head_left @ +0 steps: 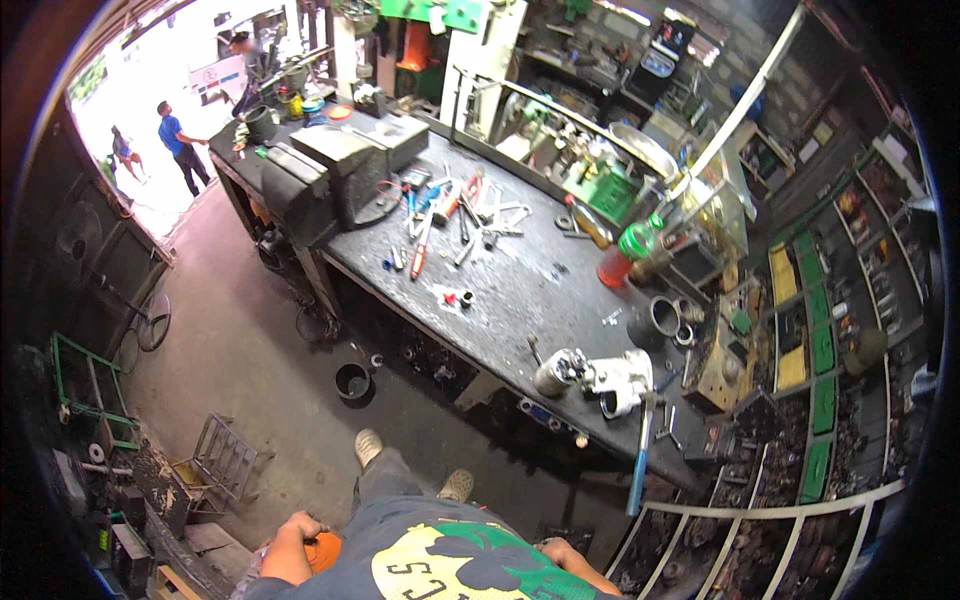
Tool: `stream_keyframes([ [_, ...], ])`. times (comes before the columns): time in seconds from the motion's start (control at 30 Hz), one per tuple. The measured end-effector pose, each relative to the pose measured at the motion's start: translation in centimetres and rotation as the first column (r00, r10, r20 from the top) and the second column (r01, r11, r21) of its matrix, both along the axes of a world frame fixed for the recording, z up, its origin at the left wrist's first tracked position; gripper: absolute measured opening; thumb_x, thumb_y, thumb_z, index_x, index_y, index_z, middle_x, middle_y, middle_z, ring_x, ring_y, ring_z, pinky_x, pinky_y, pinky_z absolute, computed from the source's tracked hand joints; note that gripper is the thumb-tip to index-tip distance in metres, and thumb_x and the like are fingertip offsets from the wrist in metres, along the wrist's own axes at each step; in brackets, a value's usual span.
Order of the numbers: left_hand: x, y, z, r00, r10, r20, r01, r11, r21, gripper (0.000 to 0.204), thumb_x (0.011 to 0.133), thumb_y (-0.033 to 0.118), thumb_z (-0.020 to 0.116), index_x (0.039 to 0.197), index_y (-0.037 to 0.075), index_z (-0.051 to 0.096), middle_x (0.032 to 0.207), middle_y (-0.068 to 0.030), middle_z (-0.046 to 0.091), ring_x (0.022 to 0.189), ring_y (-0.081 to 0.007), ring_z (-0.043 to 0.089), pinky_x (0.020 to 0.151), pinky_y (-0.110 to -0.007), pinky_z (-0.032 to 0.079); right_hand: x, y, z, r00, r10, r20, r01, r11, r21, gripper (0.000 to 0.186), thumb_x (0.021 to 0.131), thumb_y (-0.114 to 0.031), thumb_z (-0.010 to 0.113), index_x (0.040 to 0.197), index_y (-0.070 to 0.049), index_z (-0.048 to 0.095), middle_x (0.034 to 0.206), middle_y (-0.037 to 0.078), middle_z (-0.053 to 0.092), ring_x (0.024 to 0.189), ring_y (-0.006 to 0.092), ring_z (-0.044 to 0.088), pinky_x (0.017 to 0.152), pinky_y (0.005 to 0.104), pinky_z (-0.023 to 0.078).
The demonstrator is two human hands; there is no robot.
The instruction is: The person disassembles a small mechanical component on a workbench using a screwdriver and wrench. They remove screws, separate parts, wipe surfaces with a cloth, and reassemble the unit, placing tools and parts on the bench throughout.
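Observation:
I stand on the floor in front of a long dark workbench (480, 290). My left hand (302, 525) is low at my left side, its fingers curled in. Just below it shows an orange thing (322, 552); whether the hand touches it I cannot tell. My right hand (562, 552) is at my right side, its fingers hidden behind my shirt. On the bench's near right end are a cylindrical metal part (560, 372), a pale metal casting (618, 382) and a blue-handled tool (637, 480) jutting over the edge. Spanners and sockets lie mid-bench around a red-handled tool (419, 250).
A black bucket (353, 382) stands on the floor by the bench. At left are a metal-bar frame (215, 455) and a green frame (92, 385). Shelves of parts (830, 380) line the right. A bottle of red liquid (618, 262) stands on the bench. People, one in blue (176, 135), are near the doorway.

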State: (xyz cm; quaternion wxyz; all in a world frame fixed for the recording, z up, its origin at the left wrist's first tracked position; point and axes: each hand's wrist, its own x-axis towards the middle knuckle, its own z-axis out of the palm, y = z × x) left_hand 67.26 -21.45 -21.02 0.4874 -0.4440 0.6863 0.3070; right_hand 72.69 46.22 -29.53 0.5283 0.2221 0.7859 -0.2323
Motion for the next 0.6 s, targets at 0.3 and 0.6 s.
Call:
stream_keyframes([
  [0.3, 1.3, -8.9, -3.1, 0.947, 0.174, -0.27, -0.163, 0.985, 0.062, 0.073, 0.088, 0.016, 0.086, 0.151, -0.006, 0.057, 0.142, -0.0239, 0.072, 0.116, -0.0374, 0.077, 0.1, -0.046, 0.063, -18.1, -8.8, 2.1, 0.802, 0.584, 0.125, -0.596, 0.797, 0.099, 0.071, 0.107, -0.061, 0.059, 0.127, 0.004, 0.078, 0.139, 0.028, 0.073, 0.137, 0.0434, 0.065, 0.114, 0.0467, 0.053],
  [0.6, 6.8, -24.7, -7.7, 0.599, -0.799, -0.053, 0.794, 0.601, -0.088, 0.041, 0.088, 0.002, 0.079, 0.128, -0.007, 0.072, 0.126, -0.0271, 0.078, 0.12, -0.0389, 0.076, 0.108, -0.043, 0.058, -45.9, -38.2, 20.6, 0.63, 0.421, -0.652, -0.575, 0.817, -0.028, 0.042, 0.101, -0.038, 0.07, 0.122, -0.002, 0.077, 0.116, 0.028, 0.078, 0.113, 0.0466, 0.074, 0.1, 0.0527, 0.058],
])
